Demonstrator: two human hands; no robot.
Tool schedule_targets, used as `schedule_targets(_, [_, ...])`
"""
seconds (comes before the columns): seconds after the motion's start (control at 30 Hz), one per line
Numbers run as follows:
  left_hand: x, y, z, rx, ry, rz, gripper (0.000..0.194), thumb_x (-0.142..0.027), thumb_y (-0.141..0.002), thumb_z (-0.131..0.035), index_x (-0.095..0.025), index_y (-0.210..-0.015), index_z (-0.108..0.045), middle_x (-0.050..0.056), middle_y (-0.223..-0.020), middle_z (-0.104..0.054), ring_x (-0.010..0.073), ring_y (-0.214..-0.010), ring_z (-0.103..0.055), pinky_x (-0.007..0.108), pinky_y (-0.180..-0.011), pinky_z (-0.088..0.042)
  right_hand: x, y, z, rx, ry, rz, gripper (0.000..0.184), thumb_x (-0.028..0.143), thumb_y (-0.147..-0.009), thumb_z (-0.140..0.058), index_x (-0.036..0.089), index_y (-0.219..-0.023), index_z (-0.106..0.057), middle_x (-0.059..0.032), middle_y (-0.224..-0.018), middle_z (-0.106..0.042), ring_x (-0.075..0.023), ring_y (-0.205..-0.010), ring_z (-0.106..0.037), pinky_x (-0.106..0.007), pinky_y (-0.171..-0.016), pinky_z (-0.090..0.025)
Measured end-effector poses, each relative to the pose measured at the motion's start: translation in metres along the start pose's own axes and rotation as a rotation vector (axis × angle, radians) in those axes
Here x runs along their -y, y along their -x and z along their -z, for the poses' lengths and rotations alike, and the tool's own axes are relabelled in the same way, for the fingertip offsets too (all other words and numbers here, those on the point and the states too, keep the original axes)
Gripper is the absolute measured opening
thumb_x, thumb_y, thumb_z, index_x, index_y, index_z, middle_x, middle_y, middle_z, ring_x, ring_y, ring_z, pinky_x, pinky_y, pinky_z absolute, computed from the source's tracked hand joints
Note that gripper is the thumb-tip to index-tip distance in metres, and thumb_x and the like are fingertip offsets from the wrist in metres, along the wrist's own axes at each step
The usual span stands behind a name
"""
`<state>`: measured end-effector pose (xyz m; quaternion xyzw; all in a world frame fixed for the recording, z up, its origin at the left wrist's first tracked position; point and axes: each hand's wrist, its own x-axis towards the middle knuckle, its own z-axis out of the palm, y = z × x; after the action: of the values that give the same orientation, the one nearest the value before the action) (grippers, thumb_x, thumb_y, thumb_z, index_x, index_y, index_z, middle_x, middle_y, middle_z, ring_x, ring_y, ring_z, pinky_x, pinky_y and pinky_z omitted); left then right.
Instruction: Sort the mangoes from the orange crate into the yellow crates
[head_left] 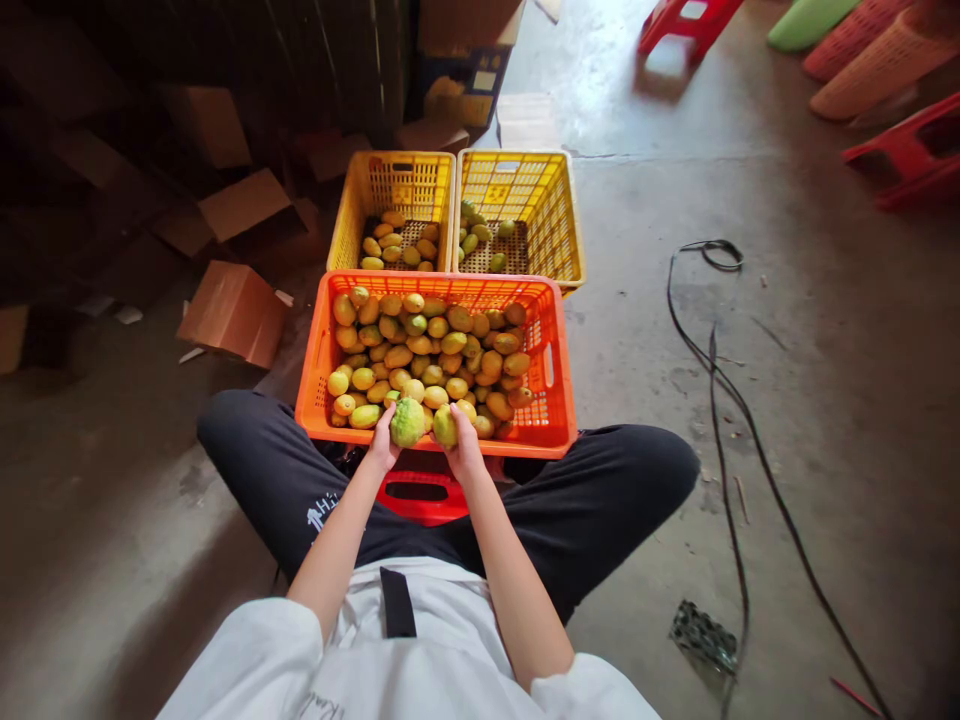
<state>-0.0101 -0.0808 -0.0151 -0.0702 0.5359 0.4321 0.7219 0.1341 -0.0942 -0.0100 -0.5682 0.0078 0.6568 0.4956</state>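
Note:
My left hand (385,440) is closed round a bumpy green citrus-like fruit (407,423), held above the near rim of an orange plastic crate (442,448). Just to its right, my right hand (464,447) grips a smaller yellow-green fruit (445,427). Many yellow-orange oval fruits (420,345) fill the orange crate between my knees. Behind it stand two yellow crates side by side. The left yellow crate (341,220) holds several yellow-orange fruits, and the right yellow crate (574,220) has several greener ones along its left side.
Cardboard boxes (234,313) lie scattered at the left. A black cable (712,370) runs across the concrete floor at the right, near a dark tray-like object (703,636). Red stools (686,30) and stacked baskets (885,65) stand at the far right.

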Motion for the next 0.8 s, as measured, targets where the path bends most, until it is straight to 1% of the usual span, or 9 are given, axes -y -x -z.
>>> schedule_targets(0.07, [-0.0013,0.0003,0.0007,0.002,-0.003,-0.018,0.036,-0.044,-0.108,-0.059,-0.013,-0.114,-0.076,0.011,-0.09,-0.081,0.0275,-0.09,-0.081,0.045,-0.091,-0.069,-0.0009,0.0001,0.0016,0.003,0.027,0.018,0.042,0.047,-0.07,-0.092,0.026,-0.098,-0.069,0.0037,-0.084,-0.075,-0.0169,-0.073,-0.074,-0.028,-0.062,-0.063])
schedule_targets(0.13, [-0.0021,0.0002,0.0017,0.003,-0.007,-0.046,0.033,-0.045,-0.105,-0.066,-0.013,-0.109,-0.075,0.009,-0.087,-0.079,0.0246,-0.083,-0.079,0.043,-0.089,-0.069,-0.0014,0.0004,0.0028,0.008,0.059,0.022,0.047,0.046,-0.069,-0.094,0.026,-0.104,-0.069,0.0041,-0.087,-0.076,-0.0167,-0.072,-0.074,-0.027,-0.061,-0.061])
schedule_targets(0.2, [-0.0017,-0.0005,0.0028,0.002,-0.009,-0.08,0.029,-0.041,-0.099,-0.077,-0.014,-0.106,-0.074,0.008,-0.087,-0.078,0.0232,-0.08,-0.078,0.043,-0.09,-0.069,-0.001,0.0013,0.0033,0.027,0.074,0.018,0.052,0.046,-0.069,-0.095,0.027,-0.109,-0.068,0.0043,-0.087,-0.076,-0.0177,-0.072,-0.076,-0.026,-0.058,-0.06])
schedule_targets(0.27, [-0.0005,-0.0018,0.0039,0.001,-0.013,-0.112,0.028,-0.037,-0.094,-0.083,-0.013,-0.105,-0.074,0.008,-0.088,-0.078,0.0232,-0.08,-0.078,0.044,-0.091,-0.068,0.0,0.0025,0.0031,0.049,0.077,0.017,0.054,0.046,-0.069,-0.095,0.028,-0.112,-0.067,0.0044,-0.087,-0.076,-0.0192,-0.072,-0.077,-0.025,-0.054,-0.058])
schedule_targets(0.4, [0.0016,-0.0056,0.0055,0.013,-0.028,-0.121,0.03,-0.037,-0.097,-0.078,-0.011,-0.11,-0.076,0.01,-0.09,-0.079,0.0213,-0.078,-0.077,0.038,-0.086,-0.068,0.0014,0.0047,0.0016,0.06,0.068,0.041,0.056,0.04,-0.067,-0.097,0.028,-0.111,-0.064,0.0045,-0.085,-0.077,-0.0205,-0.07,-0.078,-0.025,-0.05,-0.055])
schedule_targets(0.5, [0.0024,-0.008,0.0063,0.023,-0.047,-0.115,0.033,-0.04,-0.099,-0.074,-0.01,-0.112,-0.078,0.01,-0.09,-0.081,0.0205,-0.076,-0.077,0.032,-0.078,-0.067,0.0012,0.0061,-0.0002,0.084,0.047,0.075,0.053,0.038,-0.065,-0.097,0.027,-0.104,-0.062,0.0055,-0.081,-0.076,-0.0197,-0.066,-0.076,-0.029,-0.056,-0.062])
schedule_targets(0.57, [0.0025,-0.0086,0.0065,0.027,-0.064,-0.122,0.037,-0.044,-0.101,-0.07,-0.01,-0.11,-0.077,0.011,-0.087,-0.08,0.0212,-0.074,-0.077,0.031,-0.074,-0.066,0.0012,0.0068,-0.0017,0.098,0.033,0.097,0.046,0.041,-0.068,-0.093,0.027,-0.098,-0.061,0.0052,-0.079,-0.076,-0.0189,-0.065,-0.075,-0.031,-0.061,-0.065])
schedule_targets(0.67, [0.0013,-0.0071,0.0063,0.056,-0.088,-0.091,0.044,-0.051,-0.102,-0.065,-0.009,-0.108,-0.077,0.013,-0.085,-0.08,0.0249,-0.077,-0.078,0.035,-0.074,-0.068,0.0021,0.0072,-0.0039,0.089,0.008,0.118,0.037,0.045,-0.074,-0.086,0.026,-0.093,-0.06,0.003,-0.077,-0.075,-0.0182,-0.065,-0.074,-0.029,-0.059,-0.063])
schedule_targets(0.8, [-0.0013,-0.002,0.0042,0.063,-0.027,-0.06,0.038,-0.047,-0.102,-0.064,-0.012,-0.114,-0.076,0.013,-0.094,-0.082,0.0279,-0.092,-0.081,0.044,-0.09,-0.069,0.0056,0.0065,-0.0049,0.03,-0.069,0.09,0.029,0.044,-0.078,-0.081,0.025,-0.091,-0.063,0.0032,-0.077,-0.073,-0.0183,-0.068,-0.075,-0.028,-0.06,-0.063])
